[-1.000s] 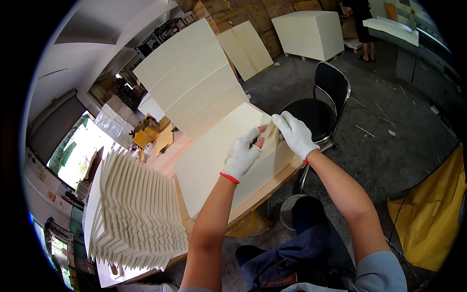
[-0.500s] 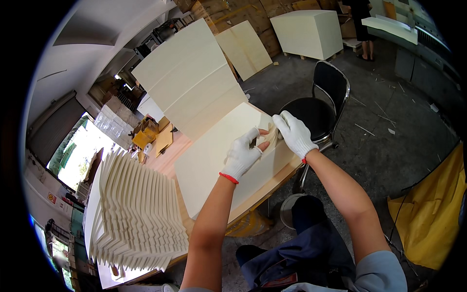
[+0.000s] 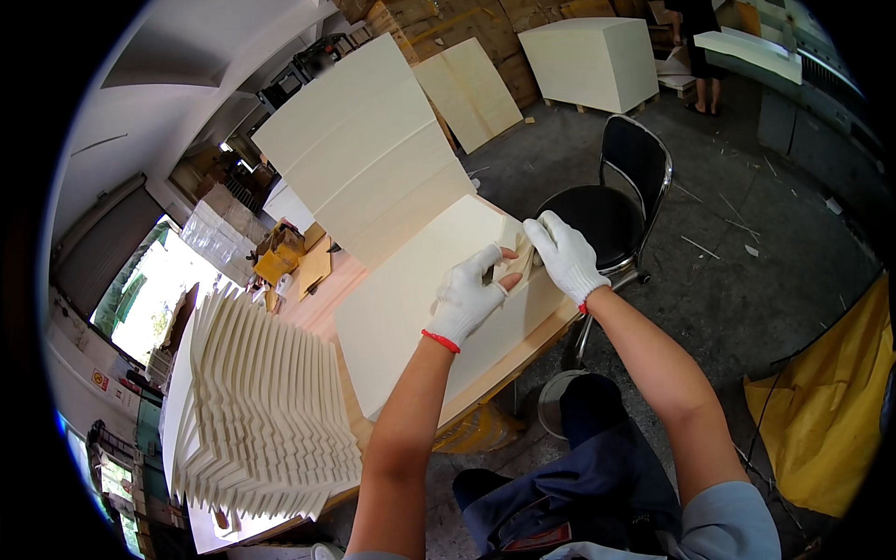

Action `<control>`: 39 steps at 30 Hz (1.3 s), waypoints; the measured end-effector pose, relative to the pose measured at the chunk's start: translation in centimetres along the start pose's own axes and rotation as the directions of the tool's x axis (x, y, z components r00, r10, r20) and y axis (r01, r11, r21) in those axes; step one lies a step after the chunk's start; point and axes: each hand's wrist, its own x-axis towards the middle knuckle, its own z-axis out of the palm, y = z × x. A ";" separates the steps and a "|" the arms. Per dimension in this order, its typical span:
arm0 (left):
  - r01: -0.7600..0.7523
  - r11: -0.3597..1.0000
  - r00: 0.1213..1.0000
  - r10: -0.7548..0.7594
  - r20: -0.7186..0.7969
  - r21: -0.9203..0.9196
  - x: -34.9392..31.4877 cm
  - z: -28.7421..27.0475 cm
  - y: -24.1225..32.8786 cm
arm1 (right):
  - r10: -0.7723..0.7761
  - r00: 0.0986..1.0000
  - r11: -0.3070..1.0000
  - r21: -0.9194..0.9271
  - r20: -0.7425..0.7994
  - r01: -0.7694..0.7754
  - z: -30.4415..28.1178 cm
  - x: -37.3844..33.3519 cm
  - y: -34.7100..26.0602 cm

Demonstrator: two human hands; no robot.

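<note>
A stack of cream paper sheets (image 3: pixel 411 322) lies on the wooden table before me. At its right corner, several sheets are lifted and bent up between my hands. My right hand (image 3: pixel 563 257), in a white knit glove with a red cuff, pinches the raised corner of the sheets; its fingertips are partly hidden. My left hand (image 3: pixel 467 294), gloved alike but with bare thumb and forefinger tips, rests on the stack beside the bent corner. Its thumb and forefinger stand apart, close to the lifted edges.
A fanned pile of cream sheets (image 3: pixel 266 411) stands left on the table. A tall cream stack (image 3: pixel 364 154) rises behind. Beyond the right corner is a black chair (image 3: pixel 602 201). A yellow cover (image 3: pixel 821 411) hangs at right; a person (image 3: pixel 700 56) stands at the far right.
Both hands keep nearly the same place and hold at the corner. The sheet edges by the left fingertips have shifted slightly. The person in the distance has moved an arm.
</note>
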 end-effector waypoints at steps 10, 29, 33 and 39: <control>-0.214 0.929 0.976 0.218 0.021 0.300 -0.7 0.0 1.3 | -0.061 0.997 0.997 -0.055 -0.050 0.058 -2.3 -0.1 -0.1; -0.043 0.959 0.999 0.045 0.002 0.281 2.1 0.7 -0.4 | -0.376 0.904 0.828 -0.365 0.202 0.426 -2.6 1.2 -0.2; -0.045 0.999 0.996 0.043 0.075 0.031 0.9 -0.1 -0.7 | -0.032 0.985 0.999 0.005 0.167 0.032 -1.3 0.8 -0.5; 0.012 0.995 0.998 -0.006 0.057 -0.102 0.9 0.1 -1.1 | -0.016 0.997 0.999 -0.028 0.082 0.018 -0.7 0.1 -0.2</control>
